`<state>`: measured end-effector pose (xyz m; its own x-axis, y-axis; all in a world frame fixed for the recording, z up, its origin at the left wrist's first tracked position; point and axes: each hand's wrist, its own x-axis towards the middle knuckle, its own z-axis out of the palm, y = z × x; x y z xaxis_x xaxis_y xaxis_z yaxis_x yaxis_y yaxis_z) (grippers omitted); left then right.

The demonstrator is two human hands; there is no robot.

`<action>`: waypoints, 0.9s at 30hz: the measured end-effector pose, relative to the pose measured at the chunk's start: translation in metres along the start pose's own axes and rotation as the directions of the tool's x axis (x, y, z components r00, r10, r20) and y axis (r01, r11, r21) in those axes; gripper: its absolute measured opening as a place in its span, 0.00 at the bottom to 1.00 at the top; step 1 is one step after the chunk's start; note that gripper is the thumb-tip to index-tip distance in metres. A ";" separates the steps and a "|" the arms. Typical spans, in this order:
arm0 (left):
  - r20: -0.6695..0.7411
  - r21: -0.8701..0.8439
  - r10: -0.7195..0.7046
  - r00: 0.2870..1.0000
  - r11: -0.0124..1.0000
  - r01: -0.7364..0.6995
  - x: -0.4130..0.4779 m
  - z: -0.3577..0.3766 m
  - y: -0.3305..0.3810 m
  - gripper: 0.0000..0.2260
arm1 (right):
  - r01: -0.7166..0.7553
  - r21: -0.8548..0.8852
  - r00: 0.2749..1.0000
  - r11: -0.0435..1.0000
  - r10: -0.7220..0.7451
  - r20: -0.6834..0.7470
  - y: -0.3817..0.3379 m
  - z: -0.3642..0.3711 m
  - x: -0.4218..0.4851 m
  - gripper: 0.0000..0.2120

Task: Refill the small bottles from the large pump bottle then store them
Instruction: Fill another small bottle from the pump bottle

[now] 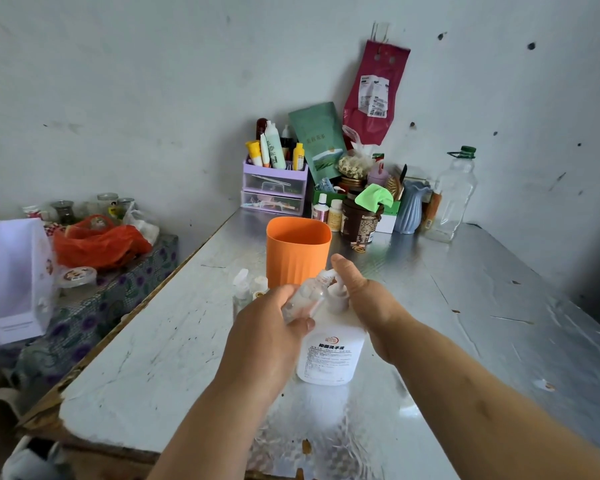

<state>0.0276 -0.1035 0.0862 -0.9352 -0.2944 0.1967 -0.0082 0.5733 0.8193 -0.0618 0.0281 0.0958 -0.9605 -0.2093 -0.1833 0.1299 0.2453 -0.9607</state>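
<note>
Two bare forearms (465,410) are reaching in from the bottom edge. The left hand (269,329) is clenching its grip round a small bottle (305,296), tilting its mouth at the spout of the pump bottle (329,355) standing on the worktop (482,306). The right hand (362,294) is resting on the pump head (336,289), thumb straight; its other fingers are hiding, so I cannot tell that grip. Two more bottles (245,287) are standing blurred behind the left hand, beside a cup (298,252).

Purple drawer organizer (274,188) far on the surface (465,306), green pouch (317,140), blue vase (409,209), clear green-capped bottle (452,199) far right, red plastic bag (97,242) left.
</note>
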 end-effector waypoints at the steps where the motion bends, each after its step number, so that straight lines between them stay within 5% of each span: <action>1: -0.001 -0.005 0.002 1.000 1.000 -0.002 0.000 0.000 0.000 0.16 | 0.006 0.000 1.000 1.000 -0.006 0.003 0.000 0.000 0.000 0.34; 15: -0.017 0.002 -0.005 1.000 1.000 0.005 0.005 0.008 -0.009 0.17 | 0.079 0.015 0.997 0.997 -0.079 0.006 0.005 0.002 0.004 0.22; 27: -0.014 0.006 -0.022 1.000 1.000 0.022 0.000 0.003 0.000 0.15 | -0.034 0.035 0.999 0.999 0.032 0.033 0.001 0.001 0.000 0.37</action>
<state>0.0263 -0.1014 0.0844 -0.9296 -0.3178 0.1866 -0.0308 0.5717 0.8199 -0.0618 0.0276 0.0944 -0.9471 -0.2325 -0.2211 0.1707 0.2186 -0.9608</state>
